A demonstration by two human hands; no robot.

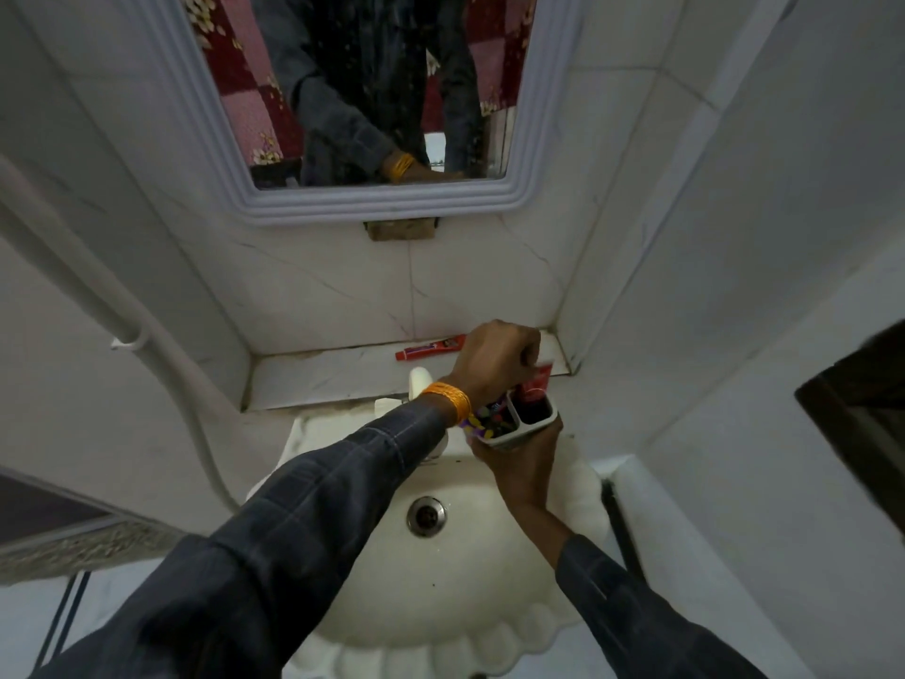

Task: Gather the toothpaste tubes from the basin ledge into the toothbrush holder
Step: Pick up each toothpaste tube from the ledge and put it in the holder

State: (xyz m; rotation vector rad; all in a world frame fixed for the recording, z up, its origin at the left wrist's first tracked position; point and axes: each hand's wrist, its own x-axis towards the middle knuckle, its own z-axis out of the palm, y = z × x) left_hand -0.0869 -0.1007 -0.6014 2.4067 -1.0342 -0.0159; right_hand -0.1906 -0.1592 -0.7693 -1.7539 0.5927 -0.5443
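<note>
My right hand [521,465] grips a white two-compartment toothbrush holder [534,426] from below, over the basin's back right rim. My left hand [494,365], with orange bangles at the wrist, is closed on a red toothpaste tube [536,382] whose lower end stands in the holder's right compartment. The left compartment holds colourful items, partly hidden by my wrist. A second red toothpaste tube [431,348] lies flat on the marble ledge [323,379], just left of my left hand.
A white scalloped basin [440,595] with a metal drain [426,516] lies below the ledge. A white tap [418,382] stands at its back. A mirror [362,90] hangs above. Tiled walls close in on both sides; a white pipe [98,296] runs at left.
</note>
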